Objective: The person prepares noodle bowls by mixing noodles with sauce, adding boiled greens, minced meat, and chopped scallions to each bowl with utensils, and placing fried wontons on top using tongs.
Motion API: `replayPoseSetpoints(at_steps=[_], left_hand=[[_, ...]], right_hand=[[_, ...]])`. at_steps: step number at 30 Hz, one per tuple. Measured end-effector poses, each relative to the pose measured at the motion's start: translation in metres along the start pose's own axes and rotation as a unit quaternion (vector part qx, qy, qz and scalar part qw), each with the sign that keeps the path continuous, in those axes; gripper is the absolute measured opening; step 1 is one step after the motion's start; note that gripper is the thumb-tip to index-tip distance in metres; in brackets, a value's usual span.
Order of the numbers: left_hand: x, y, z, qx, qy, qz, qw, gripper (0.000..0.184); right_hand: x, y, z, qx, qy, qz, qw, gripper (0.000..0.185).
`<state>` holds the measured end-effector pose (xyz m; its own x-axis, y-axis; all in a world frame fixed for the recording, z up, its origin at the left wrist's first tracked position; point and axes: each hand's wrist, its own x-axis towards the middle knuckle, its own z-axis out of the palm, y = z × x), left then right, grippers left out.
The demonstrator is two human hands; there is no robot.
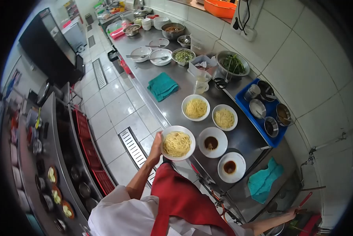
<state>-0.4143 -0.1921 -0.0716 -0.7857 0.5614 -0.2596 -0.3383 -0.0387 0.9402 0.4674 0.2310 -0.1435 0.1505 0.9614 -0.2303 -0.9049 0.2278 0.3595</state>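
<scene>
My left hand (156, 150) is closed on the rim of a white bowl of noodles (177, 143), held just off the counter's front edge. At the lower right, my right hand (287, 216) is closed by the sink-side area, apparently around a red-handled utensil (305, 199) whose working end I cannot make out. On the counter beside the held bowl stand two white bowls with dark sauce, one upper (212, 142) and one lower (231, 168). Behind them are two more noodle bowls, a left one (195, 107) and a right one (225, 118).
A blue tray (275, 142) with several metal cups lies along the wall. Teal cloths rest on the counter (162, 86) and at the lower right (265, 181). A bowl of greens (232, 63) and chopped vegetables (183, 56) stand farther back. Another counter (46, 133) runs along the left.
</scene>
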Motion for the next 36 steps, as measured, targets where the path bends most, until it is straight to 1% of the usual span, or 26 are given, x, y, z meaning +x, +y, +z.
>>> replayPoseSetpoints(at_steps=[2,3,6,7,8,9,11,12,13,14,15,16,17,18,19,21,22,24,25,27,28,30,32,34,35,36], left_hand=[[0.047,0.015,-0.021,0.005,-0.017,0.001,1.0,0.059],[0.062,0.034,-0.026,-0.003,-0.031,-0.012,0.999,0.059],[0.11,0.058,-0.044,0.0,-0.055,-0.024,0.998,0.06],[0.125,0.061,-0.051,0.01,-0.066,-0.032,0.997,0.06],[0.14,0.063,-0.054,0.007,-0.069,-0.013,0.998,0.06],[0.151,0.063,-0.055,0.0,-0.072,0.003,0.997,0.06],[0.166,0.066,-0.054,0.004,-0.089,-0.009,0.996,0.059],[0.173,0.064,-0.052,0.0,-0.072,0.002,0.997,0.059],[0.18,0.061,-0.051,-0.002,-0.056,0.015,0.998,0.059],[0.19,0.049,-0.055,0.004,-0.046,0.021,0.999,0.059],[0.191,0.05,-0.05,0.01,-0.055,0.015,0.998,0.059],[0.189,0.053,-0.044,-0.012,-0.036,0.009,0.999,0.059],[0.189,0.056,-0.04,-0.034,-0.016,0.003,0.999,0.058],[0.189,0.054,-0.038,-0.036,0.0,-0.004,0.999,0.057],[0.19,0.052,-0.037,-0.035,-0.007,-0.003,0.999,0.057],[0.195,0.051,-0.039,-0.039,-0.016,0.016,0.999,0.056],[0.198,0.048,-0.039,-0.027,-0.007,0.032,0.999,0.054],[0.203,0.048,-0.037,-0.048,0.015,0.024,0.998,0.053],[0.206,0.047,-0.039,-0.038,0.017,0.025,0.999,0.053],[0.213,0.042,-0.048,-0.029,0.012,0.032,0.999,0.055],[0.22,0.042,-0.05,-0.023,-0.001,0.043,0.999,0.058],[0.233,0.049,-0.051,-0.027,-0.017,0.037,0.999,0.058],[0.247,0.055,-0.051,-0.034,-0.053,0.013,0.998,0.06],[0.269,0.054,-0.05,-0.025,-0.09,-0.013,0.996,0.065],[0.287,0.044,-0.054,-0.023,-0.107,-0.027,0.994,0.066],[0.304,0.036,-0.056,-0.019,-0.132,-0.029,0.991,0.066]], right_hand=[[-0.045,0.074,0.006,-0.148,-0.02,-0.035,0.988,0.011],[-0.058,0.089,0.015,-0.223,-0.024,-0.056,0.973,0.013],[-0.101,0.129,0.041,-0.425,-0.014,-0.115,0.897,0.022],[-0.1,0.133,0.055,-0.484,-0.004,-0.133,0.865,0.025],[-0.115,0.177,0.04,-0.498,0.007,-0.243,0.832,0.026],[-0.145,0.244,0.029,-0.51,0.017,-0.35,0.786,0.028],[-0.154,0.274,-0.038,-0.721,-0.134,-0.304,0.609,0.033],[-0.172,0.351,-0.075,-0.715,-0.1,-0.284,0.631,0.038],[-0.205,0.463,-0.111,-0.798,-0.092,-0.303,0.513,0.039],[-0.213,0.512,-0.139,-0.856,-0.207,-0.097,0.464,0.04],[-0.22,0.571,-0.162,-0.897,-0.264,-0.004,0.355,0.039],[-0.215,0.61,-0.188,-0.953,-0.191,0.046,0.229,0.036],[-0.2,0.634,-0.218,-0.96,-0.213,0.066,0.172,0.037],[-0.183,0.65,-0.248,-0.968,-0.252,0.023,0.004,0.039],[-0.159,0.644,-0.281,-0.959,-0.28,0.046,-0.027,0.041],[-0.15,0.674,-0.275,-0.968,-0.136,0.181,0.106,0.038],[-0.141,0.674,-0.28,-0.966,-0.145,0.184,0.109,0.038],[-0.126,0.667,-0.287,-0.945,-0.22,0.21,0.123,0.031],[-0.124,0.669,-0.287,-0.942,-0.226,0.214,0.123,0.031],[-0.152,0.687,-0.255,-0.96,-0.111,0.223,0.129,0.024],[-0.162,0.688,-0.253,-0.959,-0.114,0.224,0.128,0.024],[-0.18,0.694,-0.252,-0.973,-0.179,-0.063,-0.133,0.022],[-0.235,0.764,-0.227,-0.96,-0.243,-0.135,-0.029,0.023],[-0.267,0.846,-0.219,-0.891,-0.429,-0.032,0.148,0.023],[-0.264,0.878,-0.229,-0.825,-0.544,-0.036,0.147,0.025],[-0.257,0.909,-0.241,-0.782,-0.613,-0.049,0.097,0.023]])
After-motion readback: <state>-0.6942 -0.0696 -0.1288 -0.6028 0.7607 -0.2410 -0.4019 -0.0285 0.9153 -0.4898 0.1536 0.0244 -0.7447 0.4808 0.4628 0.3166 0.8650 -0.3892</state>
